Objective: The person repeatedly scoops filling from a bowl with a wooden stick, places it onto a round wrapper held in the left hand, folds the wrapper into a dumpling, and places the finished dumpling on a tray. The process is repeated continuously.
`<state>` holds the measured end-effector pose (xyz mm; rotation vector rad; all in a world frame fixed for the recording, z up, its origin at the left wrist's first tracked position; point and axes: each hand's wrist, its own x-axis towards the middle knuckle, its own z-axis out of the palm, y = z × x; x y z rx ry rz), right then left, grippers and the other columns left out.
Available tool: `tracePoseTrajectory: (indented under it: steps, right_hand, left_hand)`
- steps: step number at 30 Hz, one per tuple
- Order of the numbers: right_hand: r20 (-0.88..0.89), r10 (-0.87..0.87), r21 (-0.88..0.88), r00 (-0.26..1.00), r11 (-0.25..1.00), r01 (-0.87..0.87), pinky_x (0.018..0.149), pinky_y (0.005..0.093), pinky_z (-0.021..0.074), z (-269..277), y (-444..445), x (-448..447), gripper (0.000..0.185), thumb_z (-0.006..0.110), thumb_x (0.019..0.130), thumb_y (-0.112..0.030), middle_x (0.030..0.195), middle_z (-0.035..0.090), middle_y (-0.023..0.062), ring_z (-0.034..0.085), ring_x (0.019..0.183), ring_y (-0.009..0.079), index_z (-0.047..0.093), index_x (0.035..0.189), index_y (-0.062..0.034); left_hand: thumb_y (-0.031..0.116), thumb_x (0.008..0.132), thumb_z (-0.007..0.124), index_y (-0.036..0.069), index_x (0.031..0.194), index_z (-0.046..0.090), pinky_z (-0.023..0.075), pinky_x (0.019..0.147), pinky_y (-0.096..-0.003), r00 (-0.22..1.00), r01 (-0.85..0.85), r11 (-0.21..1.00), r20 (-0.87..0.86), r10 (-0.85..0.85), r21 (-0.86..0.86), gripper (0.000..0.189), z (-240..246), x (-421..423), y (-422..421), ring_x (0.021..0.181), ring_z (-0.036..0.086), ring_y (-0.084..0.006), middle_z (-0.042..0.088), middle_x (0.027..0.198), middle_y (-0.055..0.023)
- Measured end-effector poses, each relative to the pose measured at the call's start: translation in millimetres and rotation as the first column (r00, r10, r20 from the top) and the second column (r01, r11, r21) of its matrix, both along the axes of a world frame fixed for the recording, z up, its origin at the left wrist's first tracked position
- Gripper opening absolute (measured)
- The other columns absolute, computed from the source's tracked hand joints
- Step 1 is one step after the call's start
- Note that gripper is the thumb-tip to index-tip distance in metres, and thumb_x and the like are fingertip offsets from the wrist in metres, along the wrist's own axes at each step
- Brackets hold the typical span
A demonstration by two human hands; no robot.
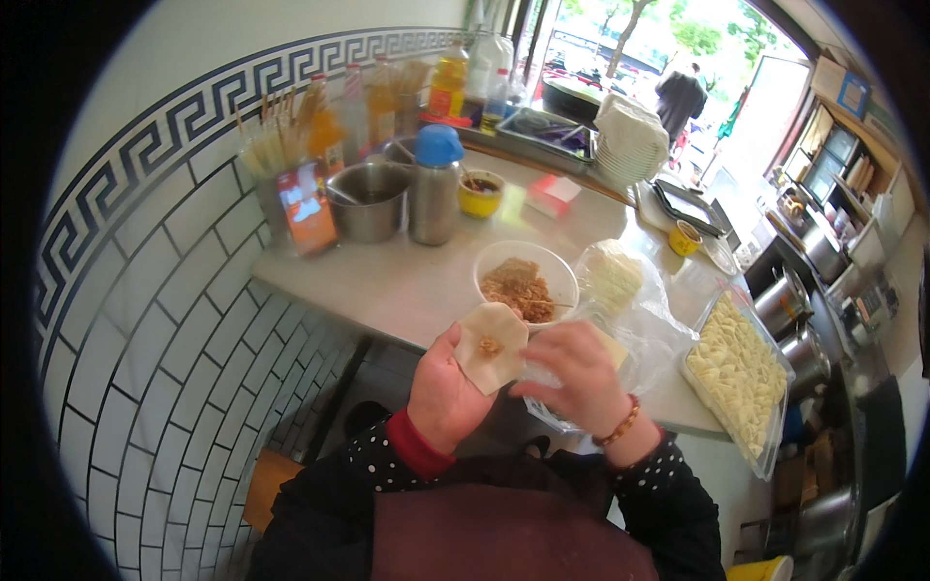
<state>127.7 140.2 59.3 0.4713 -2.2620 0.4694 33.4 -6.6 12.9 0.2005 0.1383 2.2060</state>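
A thin dough wrapper (501, 372) rests on the palm and fingers of my left hand (447, 392). A small dab of minced filling (488, 346) sits at the wrapper's middle. My right hand (574, 370), slightly blurred, is beside the wrapper's right edge with thumb and fingers apart and nothing visible in it. Just beyond both hands stands a white plastic bowl (477, 274) holding minced meat filling (512, 287), with a thin utensil (556, 304) in it. A stack of wrappers (610, 345) shows partly behind my right hand, near a clear plastic bag (654, 312).
At right, a clear tray of folded dumplings (737, 374) overhangs the table edge. Along the back left stand a phone (308, 209), a steel pot (368, 214) and a blue-topped steel flask (434, 200). A yellow sauce bowl (480, 200) and tissue packet (554, 194) lie beyond.
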Motion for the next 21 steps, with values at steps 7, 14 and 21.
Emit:
tracePoseTrajectory:
  steps: [7, 14, 21]
  right_hand:
    - [0.093, 0.109, -0.004, 0.990, 0.994, -0.109, 0.071, 0.0348, 0.0500, -2.8, -13.5, 4.9, 0.019, 0.069, 0.069, -0.004, 0.088, 0.057, 0.0031, 0.058, 0.085, 0.0236, 0.066, 0.086, -0.0108]
    - [0.040, -0.181, -0.419, 0.983, 0.890, 0.181, 0.058, 0.0254, 0.0450, -3.1, -20.0, 2.3, 0.008, 0.071, 0.076, -0.003, 0.071, 0.059, 0.0062, 0.056, 0.063, 0.0157, 0.068, 0.082, -0.0034]
    - [0.048, -0.262, -0.475, 0.964, 0.843, 0.253, 0.054, 0.0236, 0.0419, -4.1, -16.9, -1.5, 0.006, 0.070, 0.077, -0.004, 0.069, 0.058, 0.0050, 0.052, 0.058, 0.0108, 0.066, 0.080, -0.0019]
  left_hand:
    - [0.030, 0.101, 0.025, -0.003, 0.132, 0.041, 0.0337, 0.107, -0.0389, 0.991, 0.030, 0.999, -0.129, -0.033, -0.023, 0.048, -3.1, 13.6, 8.2, 0.122, 0.046, -0.0286, 0.049, 0.131, -0.0159]
    - [0.033, 0.101, 0.032, -0.001, 0.134, 0.040, 0.0331, 0.107, -0.0401, 0.986, 0.015, 0.999, -0.168, -0.009, 0.030, 0.048, 1.1, 24.8, 5.5, 0.124, 0.045, -0.0245, 0.049, 0.133, -0.0129]
    - [0.015, 0.098, 0.046, 0.000, 0.132, 0.043, 0.0373, 0.106, -0.0401, 0.930, -0.101, 0.972, -0.367, 0.017, -0.210, 0.036, 2.0, 33.4, 8.0, 0.121, 0.049, -0.0231, 0.052, 0.129, -0.0098]
